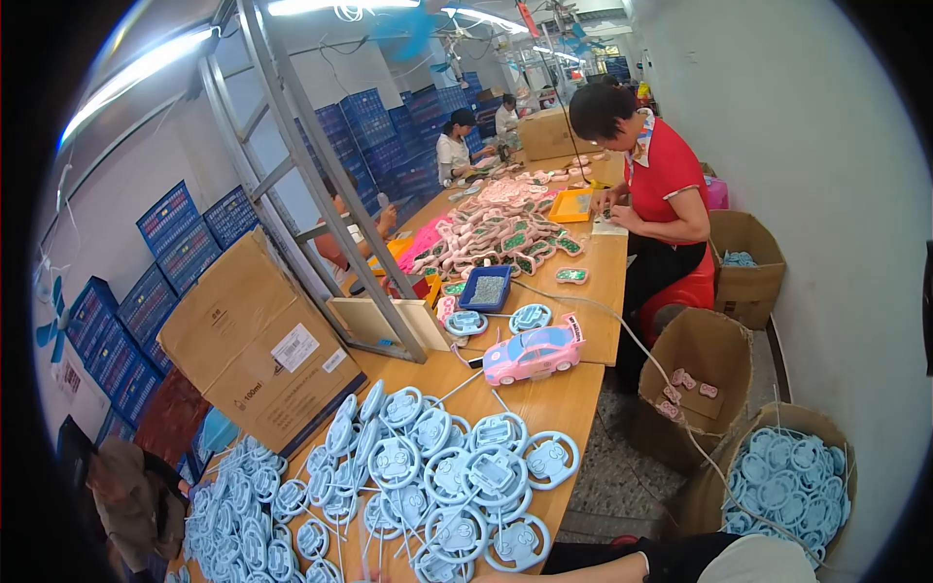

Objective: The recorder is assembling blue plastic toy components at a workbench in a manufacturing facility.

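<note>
My right forearm point(593, 568), below a black sleeve, reaches in from the right along the lower edge; its hand is cut off there, so its fingers do not show. My left hand is out of view. Just beyond the right forearm lies a large pile of light blue plastic toy steering wheels point(453, 478), some with pale thin rods among them. They spread over the near end of the wooden table point(573, 413). Behind the pile stands a pink and blue toy car point(530, 358). Two more blue wheels point(531, 318) lie past it, near a dark blue tray point(485, 291) of small parts.
A big cardboard box point(253, 340) and a metal frame point(335, 223) stand at the left. Pink toy controllers point(496, 228) heap farther up the table, where a person in red point(671, 175) and others work. Open cartons point(700, 340) line the right; one holds blue wheels point(789, 481).
</note>
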Demonstrator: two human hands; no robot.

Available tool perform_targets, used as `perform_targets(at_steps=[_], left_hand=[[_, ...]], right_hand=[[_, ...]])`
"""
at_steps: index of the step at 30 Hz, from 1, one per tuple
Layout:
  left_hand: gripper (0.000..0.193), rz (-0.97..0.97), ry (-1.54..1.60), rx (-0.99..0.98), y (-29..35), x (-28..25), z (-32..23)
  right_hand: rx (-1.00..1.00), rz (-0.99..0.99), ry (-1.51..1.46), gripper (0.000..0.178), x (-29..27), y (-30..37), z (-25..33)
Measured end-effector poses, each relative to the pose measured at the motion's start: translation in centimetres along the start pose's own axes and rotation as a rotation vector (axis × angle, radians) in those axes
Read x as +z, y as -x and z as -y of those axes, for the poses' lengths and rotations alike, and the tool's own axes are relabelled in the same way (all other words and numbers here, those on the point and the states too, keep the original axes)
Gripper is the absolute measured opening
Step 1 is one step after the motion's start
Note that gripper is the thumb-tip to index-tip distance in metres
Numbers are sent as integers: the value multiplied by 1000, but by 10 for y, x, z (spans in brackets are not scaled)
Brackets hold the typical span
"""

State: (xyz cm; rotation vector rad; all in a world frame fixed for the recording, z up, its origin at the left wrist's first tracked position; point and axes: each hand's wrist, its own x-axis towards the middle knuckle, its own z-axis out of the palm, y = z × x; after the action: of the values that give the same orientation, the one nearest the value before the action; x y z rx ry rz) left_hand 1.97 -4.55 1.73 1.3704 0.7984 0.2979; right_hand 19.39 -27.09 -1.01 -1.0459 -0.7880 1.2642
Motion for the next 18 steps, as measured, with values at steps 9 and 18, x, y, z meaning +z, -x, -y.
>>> perform_targets(at_steps=[9, 18], left_hand=[[54, 44, 364, 70, -10, 44, 31], [56, 42, 569, 137, 7, 76, 40]], right_hand=[[-11, -108, -264, 12, 18, -12, 2], [-135, -250, -83, 17, 12, -36, -15]])
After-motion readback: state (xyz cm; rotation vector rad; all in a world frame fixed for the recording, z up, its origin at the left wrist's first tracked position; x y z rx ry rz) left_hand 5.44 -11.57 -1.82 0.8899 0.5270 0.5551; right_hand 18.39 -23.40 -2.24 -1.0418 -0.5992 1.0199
